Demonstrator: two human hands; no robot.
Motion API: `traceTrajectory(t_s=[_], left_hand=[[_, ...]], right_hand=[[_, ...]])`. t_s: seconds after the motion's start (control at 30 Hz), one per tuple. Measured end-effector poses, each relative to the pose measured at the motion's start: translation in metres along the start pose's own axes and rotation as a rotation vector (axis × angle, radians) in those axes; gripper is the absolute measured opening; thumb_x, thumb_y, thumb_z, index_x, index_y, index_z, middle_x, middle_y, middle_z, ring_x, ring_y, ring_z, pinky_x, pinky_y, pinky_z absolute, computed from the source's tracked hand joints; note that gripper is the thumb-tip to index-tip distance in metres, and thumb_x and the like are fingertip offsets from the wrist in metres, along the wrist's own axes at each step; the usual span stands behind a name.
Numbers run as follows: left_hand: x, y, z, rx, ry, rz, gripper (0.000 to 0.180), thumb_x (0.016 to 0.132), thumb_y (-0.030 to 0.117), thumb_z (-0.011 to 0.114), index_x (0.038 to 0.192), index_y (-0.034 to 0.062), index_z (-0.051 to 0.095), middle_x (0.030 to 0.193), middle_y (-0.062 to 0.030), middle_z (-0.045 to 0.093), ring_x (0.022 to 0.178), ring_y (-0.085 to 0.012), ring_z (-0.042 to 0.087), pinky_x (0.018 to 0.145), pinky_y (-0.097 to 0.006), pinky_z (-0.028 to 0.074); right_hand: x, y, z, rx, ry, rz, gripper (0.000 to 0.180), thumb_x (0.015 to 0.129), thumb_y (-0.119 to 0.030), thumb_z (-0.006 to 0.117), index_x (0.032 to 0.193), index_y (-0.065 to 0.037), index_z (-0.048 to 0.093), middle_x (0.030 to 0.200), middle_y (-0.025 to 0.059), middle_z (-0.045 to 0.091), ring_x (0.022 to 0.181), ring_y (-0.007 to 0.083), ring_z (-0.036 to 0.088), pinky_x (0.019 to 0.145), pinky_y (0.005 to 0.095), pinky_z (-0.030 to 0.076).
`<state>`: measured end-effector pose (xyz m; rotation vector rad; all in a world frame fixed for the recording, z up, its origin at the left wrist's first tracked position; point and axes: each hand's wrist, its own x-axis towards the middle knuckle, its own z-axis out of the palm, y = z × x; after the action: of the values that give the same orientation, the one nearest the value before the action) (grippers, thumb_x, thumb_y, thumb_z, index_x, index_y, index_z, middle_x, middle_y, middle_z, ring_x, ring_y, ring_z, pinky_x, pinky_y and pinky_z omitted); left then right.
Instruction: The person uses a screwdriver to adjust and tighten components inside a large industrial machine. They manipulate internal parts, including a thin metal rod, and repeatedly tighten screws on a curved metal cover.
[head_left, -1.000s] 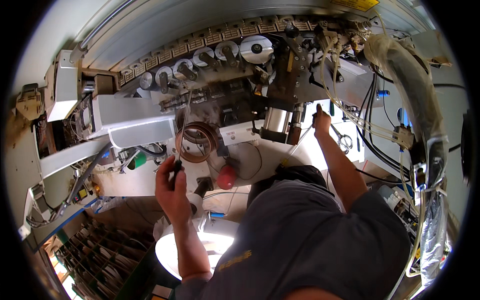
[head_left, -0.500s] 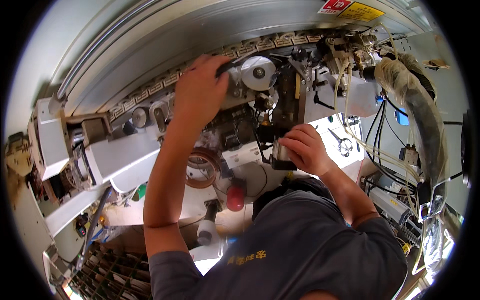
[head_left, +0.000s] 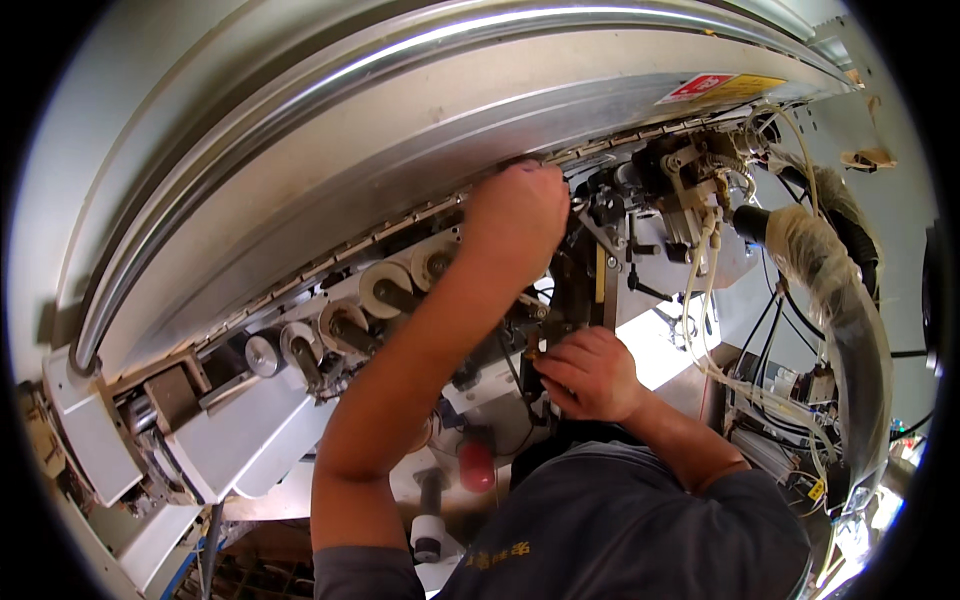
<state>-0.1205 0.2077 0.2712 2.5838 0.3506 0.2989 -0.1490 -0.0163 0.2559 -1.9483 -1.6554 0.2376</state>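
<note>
My left hand (head_left: 520, 215) reaches up over the long metal chain track (head_left: 400, 225), beside a black clamp mechanism (head_left: 606, 208). Its fingers are curled and slightly smeared; whatever they hold is hidden under the hand. Lower down, my right hand (head_left: 592, 376) is closed at the edge of a dark machine block, close to a small brass-coloured fitting (head_left: 534, 350). The thing in its fingers cannot be made out. Left of my raised forearm run several white rollers (head_left: 382, 290) on dark shafts.
A red cap (head_left: 477, 466) and a white-ended post (head_left: 427, 530) stand below, near my body. Scissors (head_left: 672, 322) lie on a bright white surface at right. A plastic-wrapped hose (head_left: 835, 300) and thin tubes hang farther right. A steel rail (head_left: 400, 50) arches overhead.
My left hand has moved right along the chain track, off the round disc. My right hand has shifted slightly on the dark block. The view has turned, showing more of the upper rail.
</note>
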Motion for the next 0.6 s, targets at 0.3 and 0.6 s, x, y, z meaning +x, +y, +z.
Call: traceTrajectory(t_s=[0.3, 0.6], left_hand=[[0.018, 0.006, 0.029, -0.214, -0.031, 0.008, 0.012, 0.095, 0.017, 0.057, 0.097, 0.0059, 0.063, 0.089, -0.0173, 0.068, 0.077, -0.0393, 0.067, 0.07, -0.049, 0.053], [0.03, 0.007, 0.028, -0.24, -0.144, -0.022, 0.008, 0.077, 0.001, 0.064, 0.084, 0.0043, 0.063, 0.077, -0.018, 0.068, 0.079, -0.0408, 0.066, 0.071, -0.049, 0.052]], right_hand=[[-0.002, 0.004, 0.002, 0.012, 0.022, -0.032, 0.034, 0.065, -0.014, 0.076, 0.098, -0.012, 0.069, 0.091, 0.0007, 0.068, 0.079, 0.0186, 0.066, 0.064, 0.0318, 0.05], [-0.001, 0.006, 0.002, 0.029, 0.041, -0.033, 0.032, 0.066, -0.014, 0.074, 0.098, -0.011, 0.069, 0.093, 0.0019, 0.068, 0.08, 0.0181, 0.066, 0.063, 0.0307, 0.049]])
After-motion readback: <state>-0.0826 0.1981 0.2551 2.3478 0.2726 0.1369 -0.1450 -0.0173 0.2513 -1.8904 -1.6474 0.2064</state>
